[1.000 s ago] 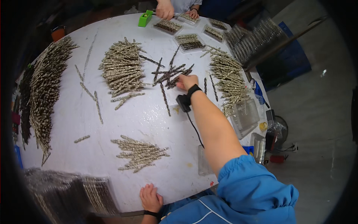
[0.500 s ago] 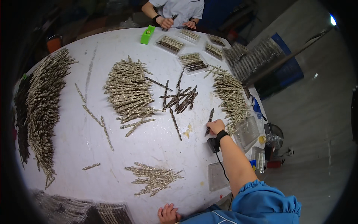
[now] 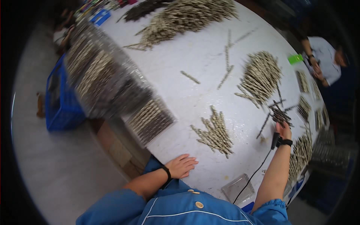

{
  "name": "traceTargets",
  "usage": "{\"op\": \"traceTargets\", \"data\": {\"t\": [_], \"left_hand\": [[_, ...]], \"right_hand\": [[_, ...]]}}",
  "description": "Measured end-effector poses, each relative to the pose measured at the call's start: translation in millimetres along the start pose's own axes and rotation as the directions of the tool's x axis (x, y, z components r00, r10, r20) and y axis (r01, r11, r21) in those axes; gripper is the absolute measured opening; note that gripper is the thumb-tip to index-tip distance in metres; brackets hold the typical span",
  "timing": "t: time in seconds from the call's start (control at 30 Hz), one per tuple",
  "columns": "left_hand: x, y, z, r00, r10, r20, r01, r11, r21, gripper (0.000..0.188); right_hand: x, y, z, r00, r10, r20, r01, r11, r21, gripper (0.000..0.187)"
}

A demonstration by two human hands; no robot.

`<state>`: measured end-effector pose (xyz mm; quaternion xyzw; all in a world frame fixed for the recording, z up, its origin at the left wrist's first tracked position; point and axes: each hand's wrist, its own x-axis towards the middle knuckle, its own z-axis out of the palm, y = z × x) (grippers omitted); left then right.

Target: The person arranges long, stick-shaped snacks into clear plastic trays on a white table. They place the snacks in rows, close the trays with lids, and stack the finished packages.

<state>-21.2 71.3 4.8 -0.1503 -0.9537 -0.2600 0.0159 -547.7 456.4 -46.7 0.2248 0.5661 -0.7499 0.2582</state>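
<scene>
My right hand (image 3: 284,131) reaches to the near edge of a small heap of dark twisted sticks (image 3: 280,115). Its fingers are closed at the heap, seemingly on one dark stick, though sticks and blur hide part of the grip. A black wristband with a corded black box (image 3: 275,140) sits at that wrist. My left hand (image 3: 181,166) lies flat on the table's near edge, fingers stretched out and holding nothing. Between the hands, farther in, a loose fan of pale twisted sticks (image 3: 215,132) lies on the white table (image 3: 176,90). Beyond the dark heap is a larger pale pile (image 3: 261,77).
Stacked clear boxes of sticks (image 3: 108,75) stand at the left edge above a blue crate (image 3: 63,101). A clear tray (image 3: 238,188) lies near me, crossed by the black cord (image 3: 253,175). Another person (image 3: 323,56) works at the far right beside a green box (image 3: 295,59).
The view has swung left, bringing the stacked boxes and my left forearm into sight. My right hand, earlier pinching a dark stick beside the heap, is now at the heap.
</scene>
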Motion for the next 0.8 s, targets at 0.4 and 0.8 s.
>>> {"op": "traceTargets", "data": {"t": [0.4,0.8], "left_hand": [[0.1,-2.0,4.6,0.998,-0.058,-0.015,0.053,0.971,-0.234,0.020],[-150.8,-81.1,-120.8,0.268,-0.868,0.419,0.099,-0.408,-0.908,0.045]], "right_hand": [[-255.3,83.3,260.1,0.782,-0.081,0.618,0.514,0.644,-0.566,0.026],[-297.5,233.3,423.4,0.626,-0.098,0.774,0.779,0.119,-0.615,0.054]]}}
